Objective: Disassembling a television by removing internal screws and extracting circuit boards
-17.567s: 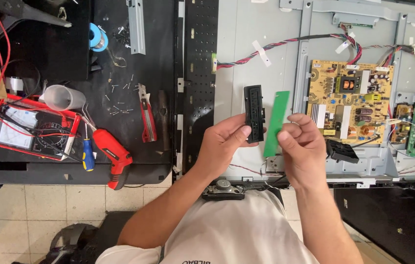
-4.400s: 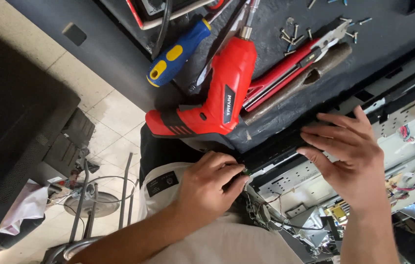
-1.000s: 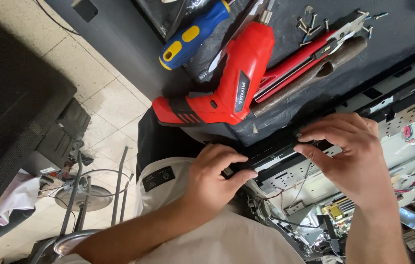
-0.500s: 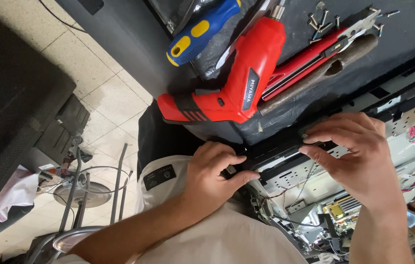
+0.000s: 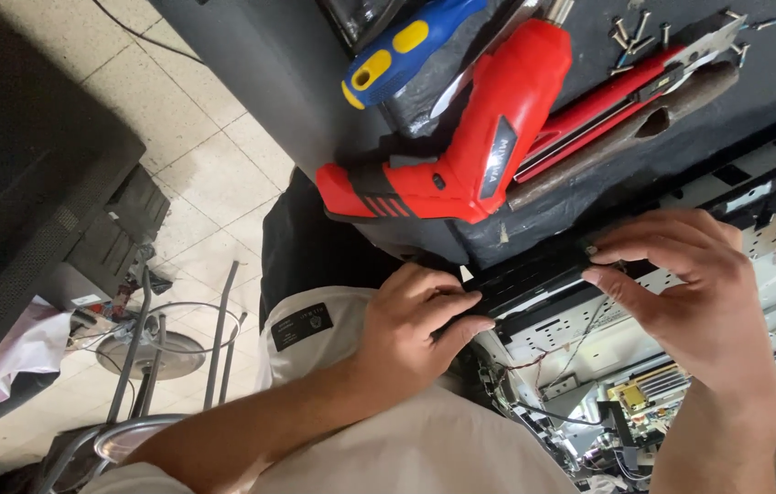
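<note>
At counter edge, left hand [image 5: 415, 320] and right hand [image 5: 681, 284] pinched long black plastic strip [image 5: 525, 279] by its ends (judged light, stiff, brittle).

Bright, even daylight throughout, soft shadows only, a sharp centre (edges slightly stretched), mild glare on the red plastic.

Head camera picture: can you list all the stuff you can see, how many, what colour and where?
Electric screwdriver: one, red, on the dark bench.
Hand screwdriver: one, blue and yellow handle, top middle.
Pliers: one, red handles, right of the electric screwdriver.
Loose screws: several, silver, top right.
Long strip: one, black, at the bench edge, between both hands.
Circuit board: one, yellowish, bottom right.
Floor tiles: cream, left.
Left hand: grips the strip's near end.
Right hand: pinches the far end.
</note>
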